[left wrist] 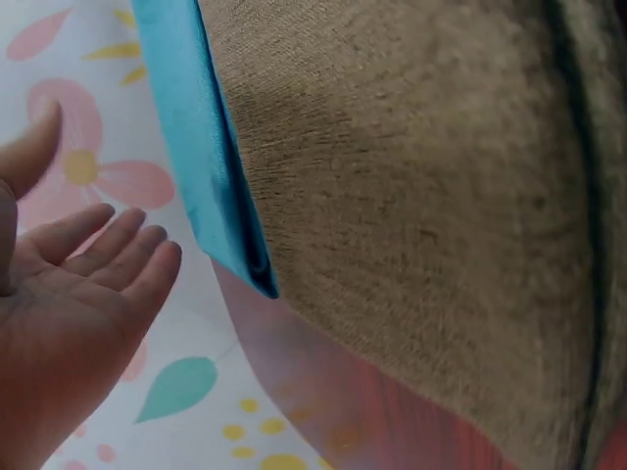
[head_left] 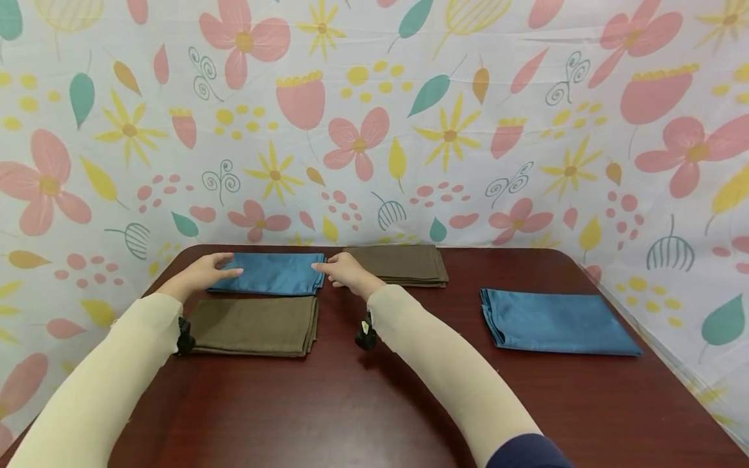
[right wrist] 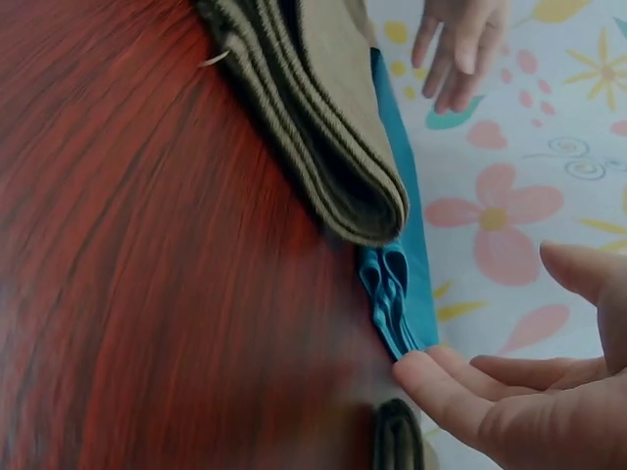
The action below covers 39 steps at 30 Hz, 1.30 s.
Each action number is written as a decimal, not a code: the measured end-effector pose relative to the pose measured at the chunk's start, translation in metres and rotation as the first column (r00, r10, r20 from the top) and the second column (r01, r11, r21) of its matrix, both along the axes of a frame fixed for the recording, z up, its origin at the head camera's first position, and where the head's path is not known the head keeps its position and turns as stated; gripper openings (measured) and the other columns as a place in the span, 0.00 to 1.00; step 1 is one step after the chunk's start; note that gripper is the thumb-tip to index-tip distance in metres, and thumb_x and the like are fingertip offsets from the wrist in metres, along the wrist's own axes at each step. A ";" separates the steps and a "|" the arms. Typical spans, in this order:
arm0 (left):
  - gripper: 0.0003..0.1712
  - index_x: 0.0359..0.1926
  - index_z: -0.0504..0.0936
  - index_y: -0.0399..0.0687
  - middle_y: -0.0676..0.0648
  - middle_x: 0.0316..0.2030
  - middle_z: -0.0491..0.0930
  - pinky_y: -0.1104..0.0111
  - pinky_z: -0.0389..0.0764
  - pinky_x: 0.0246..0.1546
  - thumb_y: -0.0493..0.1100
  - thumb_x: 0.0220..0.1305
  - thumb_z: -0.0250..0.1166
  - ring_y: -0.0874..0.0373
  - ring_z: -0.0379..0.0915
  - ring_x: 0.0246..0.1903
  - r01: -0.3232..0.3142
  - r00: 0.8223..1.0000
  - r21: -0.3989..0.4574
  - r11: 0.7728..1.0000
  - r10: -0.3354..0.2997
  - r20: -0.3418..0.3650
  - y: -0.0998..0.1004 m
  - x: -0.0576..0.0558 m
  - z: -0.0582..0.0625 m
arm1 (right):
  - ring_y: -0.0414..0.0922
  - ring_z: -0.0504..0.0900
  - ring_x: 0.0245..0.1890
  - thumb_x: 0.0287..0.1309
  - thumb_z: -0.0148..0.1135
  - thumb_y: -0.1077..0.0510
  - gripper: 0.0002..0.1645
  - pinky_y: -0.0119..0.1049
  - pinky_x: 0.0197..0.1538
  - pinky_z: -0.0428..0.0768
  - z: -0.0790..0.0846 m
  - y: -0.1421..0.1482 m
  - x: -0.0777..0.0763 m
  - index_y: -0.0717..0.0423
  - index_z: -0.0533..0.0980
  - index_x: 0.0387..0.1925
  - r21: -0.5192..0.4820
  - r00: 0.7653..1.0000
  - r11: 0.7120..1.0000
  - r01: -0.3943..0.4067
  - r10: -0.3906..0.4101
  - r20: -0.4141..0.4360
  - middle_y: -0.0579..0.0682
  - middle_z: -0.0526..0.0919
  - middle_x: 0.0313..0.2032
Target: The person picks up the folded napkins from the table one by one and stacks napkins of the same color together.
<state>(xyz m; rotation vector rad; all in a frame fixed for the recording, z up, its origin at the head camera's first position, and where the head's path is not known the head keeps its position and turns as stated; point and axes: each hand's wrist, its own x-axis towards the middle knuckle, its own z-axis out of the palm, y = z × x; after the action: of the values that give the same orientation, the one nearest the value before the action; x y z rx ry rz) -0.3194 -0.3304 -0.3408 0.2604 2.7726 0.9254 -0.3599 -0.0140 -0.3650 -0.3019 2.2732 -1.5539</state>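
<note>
A folded blue cloth with a satin sheen lies at the back left of the table. My left hand hovers at its left end, thumb spread from the fingers, and the left wrist view shows that palm bare. At the cloth's right end is my right hand, its fingers extended. In the right wrist view its fingertips reach the layered blue edge; whether they touch is hard to tell. Directly in front of the blue cloth lies a folded brown cloth, under the left wrist.
Another folded brown cloth lies at the back, just beyond the right hand. A second folded blue cloth sits on the right side of the dark red-brown table. A floral sheet hangs right behind the table's back edge.
</note>
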 end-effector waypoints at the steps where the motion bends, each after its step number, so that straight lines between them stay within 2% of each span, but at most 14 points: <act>1: 0.44 0.73 0.45 0.26 0.23 0.70 0.48 0.38 0.60 0.64 0.51 0.73 0.54 0.27 0.45 0.69 -0.006 1.000 -0.010 1.000 0.006 0.002 -0.001 0.000 -0.001 | 0.58 0.76 0.59 0.65 0.61 0.46 0.41 0.49 0.61 0.77 -0.001 -0.002 0.000 0.68 0.61 0.68 -0.010 1.000 1.000 0.013 -0.013 0.014 0.64 0.73 0.60; 5: 0.41 0.73 0.45 0.25 0.22 0.70 0.46 0.38 0.60 0.64 0.49 0.75 0.52 0.25 0.45 0.68 -0.041 0.998 -0.018 0.999 0.042 0.046 -0.009 0.000 -0.005 | 0.58 0.77 0.56 0.65 0.61 0.48 0.38 0.48 0.59 0.79 -0.004 -0.007 0.000 0.69 0.63 0.66 -0.029 0.996 0.998 0.054 -0.051 0.073 0.66 0.75 0.56; 9: 0.40 0.72 0.43 0.23 0.21 0.70 0.43 0.37 0.57 0.65 0.47 0.76 0.50 0.24 0.42 0.68 -0.063 0.992 0.001 0.998 0.062 0.108 -0.018 -0.001 -0.005 | 0.59 0.76 0.59 0.66 0.60 0.51 0.42 0.48 0.60 0.78 -0.006 -0.010 -0.001 0.68 0.55 0.70 -0.081 0.984 0.992 0.101 -0.087 0.158 0.68 0.72 0.60; 13: 0.40 0.71 0.41 0.21 0.19 0.69 0.42 0.38 0.57 0.66 0.46 0.76 0.49 0.24 0.43 0.68 -0.057 0.986 0.017 0.998 0.054 0.159 -0.024 -0.003 -0.003 | 0.60 0.76 0.59 0.66 0.59 0.55 0.43 0.48 0.60 0.78 -0.006 -0.012 -0.005 0.65 0.50 0.73 -0.156 0.962 0.973 0.168 -0.127 0.243 0.69 0.71 0.61; 21: 0.39 0.71 0.39 0.19 0.17 0.68 0.40 0.40 0.57 0.67 0.45 0.78 0.45 0.23 0.45 0.67 -0.085 0.966 0.040 0.996 0.072 0.248 -0.030 -0.008 0.000 | 0.61 0.78 0.57 0.66 0.57 0.62 0.38 0.49 0.58 0.79 -0.002 -0.017 -0.008 0.64 0.53 0.72 -0.211 0.921 0.940 0.269 -0.186 0.343 0.70 0.74 0.58; 27: 0.37 0.70 0.39 0.17 0.16 0.67 0.41 0.40 0.56 0.68 0.43 0.78 0.42 0.23 0.47 0.66 -0.114 0.959 0.039 0.993 0.100 0.264 -0.033 -0.013 -0.002 | 0.61 0.78 0.55 0.67 0.56 0.65 0.34 0.48 0.57 0.80 -0.001 -0.024 -0.009 0.64 0.56 0.71 -0.182 0.904 0.942 0.281 -0.196 0.380 0.70 0.74 0.57; 34: 0.32 0.66 0.43 0.11 0.16 0.66 0.44 0.45 0.62 0.67 0.36 0.77 0.41 0.25 0.45 0.68 -0.160 0.955 0.099 0.982 0.128 0.269 -0.031 -0.016 -0.012 | 0.61 0.75 0.56 0.66 0.55 0.65 0.35 0.49 0.56 0.81 -0.006 -0.033 -0.006 0.64 0.55 0.71 -0.178 0.906 0.946 0.269 -0.186 0.381 0.70 0.67 0.63; 39: 0.28 0.67 0.50 0.14 0.18 0.66 0.49 0.47 0.68 0.64 0.35 0.76 0.41 0.28 0.50 0.67 -0.205 0.956 0.089 0.975 0.179 0.233 -0.029 -0.019 -0.017 | 0.63 0.73 0.59 0.66 0.55 0.66 0.35 0.48 0.55 0.82 -0.005 -0.037 -0.005 0.64 0.55 0.71 -0.211 0.898 0.925 0.315 -0.219 0.381 0.68 0.64 0.65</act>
<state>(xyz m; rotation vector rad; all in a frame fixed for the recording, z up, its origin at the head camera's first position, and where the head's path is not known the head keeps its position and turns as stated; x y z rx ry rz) -0.3388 -0.3597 -0.3579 -0.0955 2.5739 1.0857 -0.3648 -0.0511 -0.3700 0.2235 1.8854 -1.8846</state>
